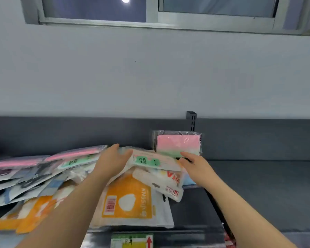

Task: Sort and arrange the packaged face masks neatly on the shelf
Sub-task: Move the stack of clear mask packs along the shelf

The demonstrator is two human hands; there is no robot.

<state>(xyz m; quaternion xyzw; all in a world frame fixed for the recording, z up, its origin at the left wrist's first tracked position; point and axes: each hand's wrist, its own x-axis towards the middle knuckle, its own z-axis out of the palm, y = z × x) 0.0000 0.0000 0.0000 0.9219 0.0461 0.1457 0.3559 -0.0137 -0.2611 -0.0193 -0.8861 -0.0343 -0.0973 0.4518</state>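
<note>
Grey shelf (258,176) below pale wall (150,77) and window (97,9); left hand (113,158) around green-label mask pack (147,161), right hand (193,164) straight-fingered beside it.

Shop shelf (258,185) (edge label (132,241), packaged masks (127,199))
</note>
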